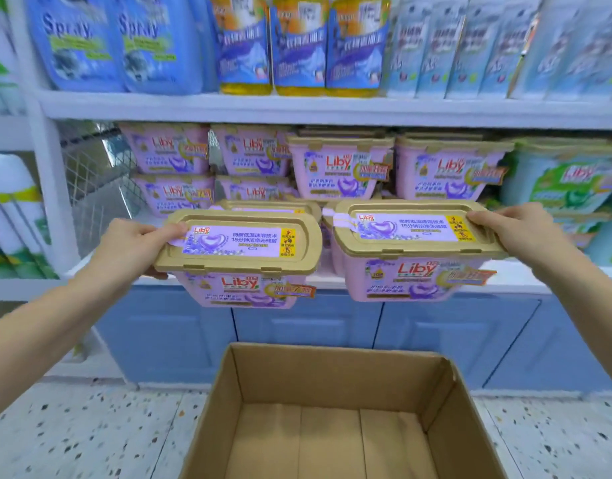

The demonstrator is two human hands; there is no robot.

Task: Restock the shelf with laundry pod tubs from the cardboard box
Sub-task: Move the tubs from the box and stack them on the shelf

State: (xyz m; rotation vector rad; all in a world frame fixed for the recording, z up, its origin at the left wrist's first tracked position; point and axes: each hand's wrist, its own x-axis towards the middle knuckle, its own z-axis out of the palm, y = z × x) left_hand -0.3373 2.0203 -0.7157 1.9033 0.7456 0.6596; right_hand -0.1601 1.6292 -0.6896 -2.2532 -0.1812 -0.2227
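Landmark: the shelf edge (332,281), white, running across mid-frame.

Left of centre, our left hand (132,243) grips the left tub (239,261) by its short end, thumb on the gold lid, fingers curled under the rim. The tub hangs just in front of the shelf edge and partly below it, not resting on anything we can see.

Right of centre, the right tub (418,250) sits at about shelf-edge height, its base apparently on or just over the lip; we cannot tell which. Our right hand (515,226) clasps its right end, fingers wrapped over the lid corner.

Both tubs: long axis parallel to the shelf edge, lids up, printed fronts toward us.

Below the shelf edge, the cardboard box (339,409) stands open; its visible floor is bare.

Doing it well, we judge: lift the left tub clear of the lip, keep both level, slide them back squarely against the stocked tubs (339,167), labels out.
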